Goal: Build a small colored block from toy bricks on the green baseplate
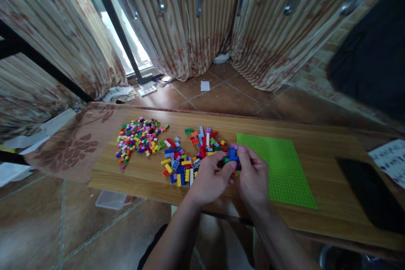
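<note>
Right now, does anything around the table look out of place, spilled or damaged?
Yes, perhaps: a white rectangular paper sheet lies on the brown tiled floor beyond the wood-grain table, and a translucent plastic container lies below its near edge; both look misplaced there. The multicoloured plastic bricks show no visible damage.

In the held bricks (pixel 233 154), blue and green are seen. The small bricks (pixel 139 137) are mixed in pink, yellow, green and white. The plate (pixel 280 168) is coloured in bright green. The brown table (pixel 319 147) is streaked by grain, the beige curtains (pixel 190 21) by brownish stripes.
</note>
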`<state>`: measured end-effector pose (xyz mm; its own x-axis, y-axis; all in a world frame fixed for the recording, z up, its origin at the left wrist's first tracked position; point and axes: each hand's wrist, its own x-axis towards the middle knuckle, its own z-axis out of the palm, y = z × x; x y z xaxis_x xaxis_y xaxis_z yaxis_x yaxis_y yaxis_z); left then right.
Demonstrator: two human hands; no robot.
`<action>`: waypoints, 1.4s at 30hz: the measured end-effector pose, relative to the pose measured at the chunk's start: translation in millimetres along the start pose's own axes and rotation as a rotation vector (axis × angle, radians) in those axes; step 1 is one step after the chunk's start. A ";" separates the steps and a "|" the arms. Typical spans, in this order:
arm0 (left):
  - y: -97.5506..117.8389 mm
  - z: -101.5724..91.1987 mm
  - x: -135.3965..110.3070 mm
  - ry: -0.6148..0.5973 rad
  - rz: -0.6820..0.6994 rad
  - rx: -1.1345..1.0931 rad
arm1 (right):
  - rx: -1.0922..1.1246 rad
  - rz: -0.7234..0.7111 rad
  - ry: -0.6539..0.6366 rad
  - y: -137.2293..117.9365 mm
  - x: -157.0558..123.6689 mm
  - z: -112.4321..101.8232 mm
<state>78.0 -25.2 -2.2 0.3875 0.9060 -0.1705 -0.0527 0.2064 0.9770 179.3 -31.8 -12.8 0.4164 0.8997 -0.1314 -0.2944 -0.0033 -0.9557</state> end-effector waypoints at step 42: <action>-3.3 -21.4 15.4 0.624 0.013 -0.169 | 0.284 0.245 -0.107 13.3 1.3 12.7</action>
<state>64.4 -4.0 -10.8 -0.2193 0.9429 -0.2507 -0.2182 0.2031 0.9545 165.0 -25.1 -22.4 0.2167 0.9278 -0.3038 -0.6067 -0.1158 -0.7865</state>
